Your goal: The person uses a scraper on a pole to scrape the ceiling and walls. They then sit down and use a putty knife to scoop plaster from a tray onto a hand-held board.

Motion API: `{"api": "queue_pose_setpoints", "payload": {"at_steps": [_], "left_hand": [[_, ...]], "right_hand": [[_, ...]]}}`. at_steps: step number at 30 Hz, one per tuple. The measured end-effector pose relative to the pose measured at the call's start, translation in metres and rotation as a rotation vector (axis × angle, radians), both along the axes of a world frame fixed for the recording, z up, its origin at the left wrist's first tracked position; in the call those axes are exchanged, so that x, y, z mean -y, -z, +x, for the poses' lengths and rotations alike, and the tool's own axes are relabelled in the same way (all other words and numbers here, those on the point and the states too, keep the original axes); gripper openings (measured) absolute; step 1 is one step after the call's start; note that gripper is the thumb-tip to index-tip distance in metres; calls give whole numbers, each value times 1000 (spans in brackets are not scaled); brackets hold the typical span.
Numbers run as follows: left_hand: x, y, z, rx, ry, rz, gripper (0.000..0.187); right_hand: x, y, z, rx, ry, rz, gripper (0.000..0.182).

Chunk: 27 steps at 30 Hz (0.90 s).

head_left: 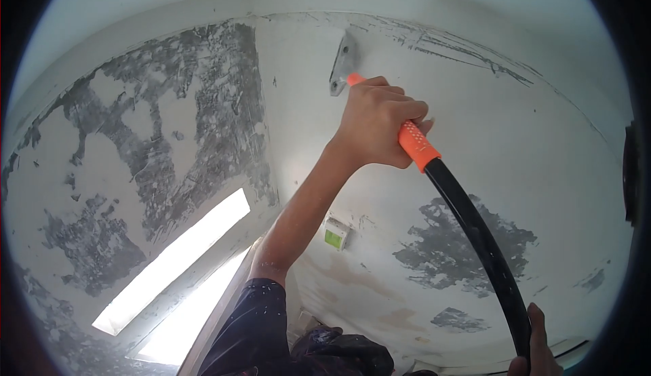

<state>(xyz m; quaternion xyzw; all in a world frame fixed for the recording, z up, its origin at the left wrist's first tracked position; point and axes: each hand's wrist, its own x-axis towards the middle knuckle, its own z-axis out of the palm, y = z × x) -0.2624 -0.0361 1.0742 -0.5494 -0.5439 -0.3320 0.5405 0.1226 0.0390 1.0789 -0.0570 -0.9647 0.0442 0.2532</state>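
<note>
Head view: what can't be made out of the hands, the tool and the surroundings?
All in the head view:
Black handle: lower end, cut off by the bottom edge.
Right hand: wrist, cut off by the bottom edge.
Orange grip: middle, hidden by the left hand.
Dark object at right: outer side, lost in the black rim.
Green-and-white box: any lettering, too small.

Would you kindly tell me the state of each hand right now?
Left hand: closed around the orange grip.
Right hand: partly cut off, holding the black pole.
</note>
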Motion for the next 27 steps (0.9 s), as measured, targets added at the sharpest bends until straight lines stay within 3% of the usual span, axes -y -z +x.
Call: {"api": "queue_pose_setpoints", "payload": {"at_steps": [4,8,11,12,14,16,21,22,27], "left_hand": [[10,-5,-25,-12,-34,28,24],[51,-15,-83,-23,-196,91,36],[82,-21,-109,74,-313,62,27],[85,-22,-111,71,-323,60,27],[90,-25,-115,49,-302,67,29],[88,-18,-108,56,-355,52,29],[61,-6,-76,119,-233,40,29],[63,-6,-87,117,-235,45,29],[82,-9,-119,22,-293,186,28]], "right_hand": [[9,-6,-30,11,125,-22,42],[18,-7,-63,19,212,-8,39],[37,-27,-95,109,255,-4,39],[39,-28,-98,218,312,15,39],[32,-27,-100,1,195,112,40],[25,-24,-93,-4,187,127,40],[28,-26,-67,-10,208,45,42],[34,-27,-71,43,298,69,44],[40,-25,-102,76,261,178,53]]}}
